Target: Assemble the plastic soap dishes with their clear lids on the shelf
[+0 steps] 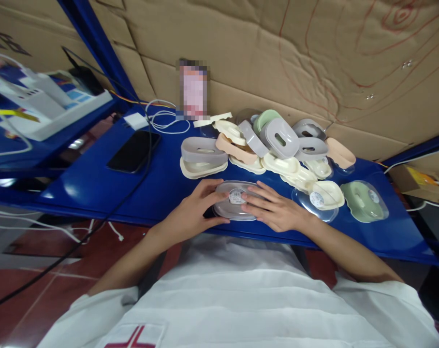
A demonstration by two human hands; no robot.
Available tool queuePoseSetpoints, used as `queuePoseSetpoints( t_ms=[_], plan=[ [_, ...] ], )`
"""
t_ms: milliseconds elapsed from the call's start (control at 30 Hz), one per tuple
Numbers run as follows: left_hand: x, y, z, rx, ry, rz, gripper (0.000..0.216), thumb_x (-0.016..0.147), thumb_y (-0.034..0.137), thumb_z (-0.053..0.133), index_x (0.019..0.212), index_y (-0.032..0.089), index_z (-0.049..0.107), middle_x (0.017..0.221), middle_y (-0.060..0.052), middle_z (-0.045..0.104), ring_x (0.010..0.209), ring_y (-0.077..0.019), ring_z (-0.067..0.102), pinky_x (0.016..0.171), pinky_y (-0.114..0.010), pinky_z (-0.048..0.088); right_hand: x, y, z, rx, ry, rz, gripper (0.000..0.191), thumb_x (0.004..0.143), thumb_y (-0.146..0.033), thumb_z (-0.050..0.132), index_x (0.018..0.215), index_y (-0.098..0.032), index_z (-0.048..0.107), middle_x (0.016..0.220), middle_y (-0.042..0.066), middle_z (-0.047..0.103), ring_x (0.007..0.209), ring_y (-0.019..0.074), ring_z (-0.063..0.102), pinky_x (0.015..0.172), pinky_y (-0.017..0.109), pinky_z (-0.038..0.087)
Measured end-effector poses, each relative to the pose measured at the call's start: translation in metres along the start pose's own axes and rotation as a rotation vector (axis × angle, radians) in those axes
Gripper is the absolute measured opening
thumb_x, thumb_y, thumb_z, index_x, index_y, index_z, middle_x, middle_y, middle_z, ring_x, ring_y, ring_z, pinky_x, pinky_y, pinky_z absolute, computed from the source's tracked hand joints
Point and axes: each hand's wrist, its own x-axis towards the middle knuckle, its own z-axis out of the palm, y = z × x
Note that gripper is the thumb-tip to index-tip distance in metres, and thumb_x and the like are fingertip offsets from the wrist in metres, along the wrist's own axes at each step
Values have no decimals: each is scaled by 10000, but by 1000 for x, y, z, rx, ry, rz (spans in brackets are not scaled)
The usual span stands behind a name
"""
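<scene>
A grey soap dish [228, 211] under a clear lid lies near the table's front edge, a round label on its top. My left hand [192, 212] is closed round its left end, with fingers at the far side and the thumb side near the label. From the right, my right hand [283, 208] grips the dish too, several fingers pressed over the lid. Just behind sit a grey slotted tray [204, 151] and a cream base [204, 169]. To the right are a clear lid [328, 216], a cream piece with a label [330, 194] and a lidded green dish [364, 203].
Grey, cream, peach and green dish parts [279, 137] form a loose pile at the back. A phone [194, 89] leans on the cardboard wall [241, 38]; a black phone [134, 151] lies left. A black cable [132, 188] crosses the blue table [161, 193] near a white charger [136, 121].
</scene>
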Motion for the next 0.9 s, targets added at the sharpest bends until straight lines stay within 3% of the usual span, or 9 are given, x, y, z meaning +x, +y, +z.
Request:
queuePoseSetpoints(
  t_ms=[300, 400, 500, 600, 767, 900],
  plan=[
    [-3, 1, -1, -5, 3, -5, 445, 953, 429, 776, 1347, 282, 630, 1522, -121, 485, 1363, -296, 625, 1142, -491, 581, -1, -1, 1, 12, -12, -2, 637, 1067, -148, 489, 1681, -253, 356, 1635, 78, 540, 1645, 249, 284, 1343, 623, 271],
    [-3, 2, -1, 12, -6, -15, 456, 955, 421, 775, 1357, 278, 613, 1520, -126, 485, 1395, -303, 603, 1138, -487, 582, 0, -1, 2, 49, -18, 29, 595, 1080, -256, 559, 1656, -248, 412, 1684, 132, 464, 1644, 293, 287, 1329, 646, 275],
    [-1, 3, -2, 28, -18, -36, 494, 950, 407, 786, 1381, 286, 577, 1538, -128, 481, 1456, -320, 549, 1160, -514, 561, 2, -2, 3, 59, -11, 124, 662, 1020, -436, 702, 1607, -213, 493, 1741, 197, 329, 1651, 370, 244, 1295, 643, 343],
    [1, 5, -3, 23, -36, -67, 587, 965, 403, 771, 1474, 310, 493, 1588, -134, 453, 1497, -326, 508, 1205, -553, 514, 5, -4, -1, 35, 6, 172, 681, 998, -443, 732, 1598, -213, 507, 1705, 197, 385, 1625, 369, 309, 1262, 586, 431],
    [2, 7, -3, -30, -22, -76, 810, 982, 426, 746, 1637, 341, 276, 1708, -157, 317, 1584, -345, 395, 1253, -578, 458, 3, -5, -36, -109, 134, 220, 760, 965, -406, 774, 1644, -310, 446, 1638, 146, 495, 1555, 408, 425, 1242, 645, 442],
    [3, 9, -5, -8, -75, -109, 761, 1025, 419, 687, 1653, 346, 264, 1707, -146, 331, 1571, -322, 422, 1241, -544, 481, -41, -1, -85, -447, 347, 433, 818, 934, -437, 800, 1655, -346, 424, 1612, 152, 516, 1484, 415, 520, 1204, 632, 460]
  ],
)
